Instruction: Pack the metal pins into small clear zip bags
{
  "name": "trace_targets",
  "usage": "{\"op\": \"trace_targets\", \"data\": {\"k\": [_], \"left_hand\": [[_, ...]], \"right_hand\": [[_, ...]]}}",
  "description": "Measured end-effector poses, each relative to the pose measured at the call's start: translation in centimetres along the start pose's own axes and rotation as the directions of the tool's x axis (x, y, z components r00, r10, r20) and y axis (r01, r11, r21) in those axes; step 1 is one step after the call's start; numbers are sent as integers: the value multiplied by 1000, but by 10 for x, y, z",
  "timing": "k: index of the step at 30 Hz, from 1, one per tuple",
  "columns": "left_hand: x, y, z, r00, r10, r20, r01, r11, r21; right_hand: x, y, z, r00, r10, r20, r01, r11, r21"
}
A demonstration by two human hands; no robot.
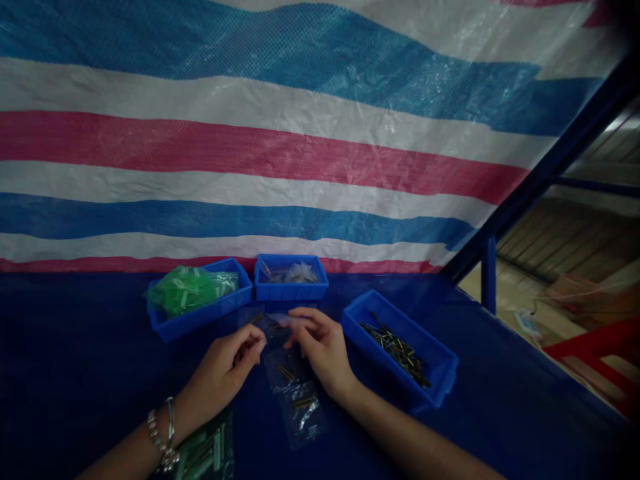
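Facing each other over the middle of the blue bench (95,367), the two bare hands were apart, with a narrow gap between their fingertips. The left hand (225,367) had its fingers curled in toward the thumb; whether anything was pinched there, I could not tell. The right hand (323,350) arched over a piece of clear film (279,321), its fingers bent — whether they gripped the film or only lay against it was too dim to tell.

Between the forearms lay two small clear bags, an upper bag (285,370) and a lower bag (301,419), their edges meeting, each with thin brass-coloured pieces inside. Under the left wrist, which wore bracelets (170,433), a greenish packet (207,450) showed in part.

Toward the bench's far edge stood two blue bins: the left bin (205,320) held a bright green bag (187,290) and clear packets, the middle bin (291,292) pale plastic pieces. A third, the right bin (360,303), sat aslant nearer the bench's right edge, with a loose heap of slender metal rods (400,353) inside. Behind the far edge hung a striped sheet (250,147) — blue, white and red.
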State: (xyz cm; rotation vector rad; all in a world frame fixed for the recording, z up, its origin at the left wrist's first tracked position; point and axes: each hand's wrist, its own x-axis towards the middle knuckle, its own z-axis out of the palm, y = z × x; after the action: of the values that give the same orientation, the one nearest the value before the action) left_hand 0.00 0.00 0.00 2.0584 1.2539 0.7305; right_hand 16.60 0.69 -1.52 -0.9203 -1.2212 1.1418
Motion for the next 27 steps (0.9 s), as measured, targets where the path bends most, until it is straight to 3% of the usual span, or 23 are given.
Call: {"op": "trace_targets", "data": {"k": [6,12,16,27], "left_hand": [[0,0,1,1000,9,4,-9,1000,2],[-1,1,1,1000,16,4,-16,1000,15],[-2,1,1,1000,13,7,-13,1000,16],[-1,3,1,1000,26,6,-27,999,47]], "right_hand": [[2,3,-2,995,-9,99,6,1000,31],[8,10,-6,999,12,35,-7,990,-142],[13,15,-8,997,36,66,-22,977,-213],[11,15,-8,991,20,131,10,975,-224]]}}
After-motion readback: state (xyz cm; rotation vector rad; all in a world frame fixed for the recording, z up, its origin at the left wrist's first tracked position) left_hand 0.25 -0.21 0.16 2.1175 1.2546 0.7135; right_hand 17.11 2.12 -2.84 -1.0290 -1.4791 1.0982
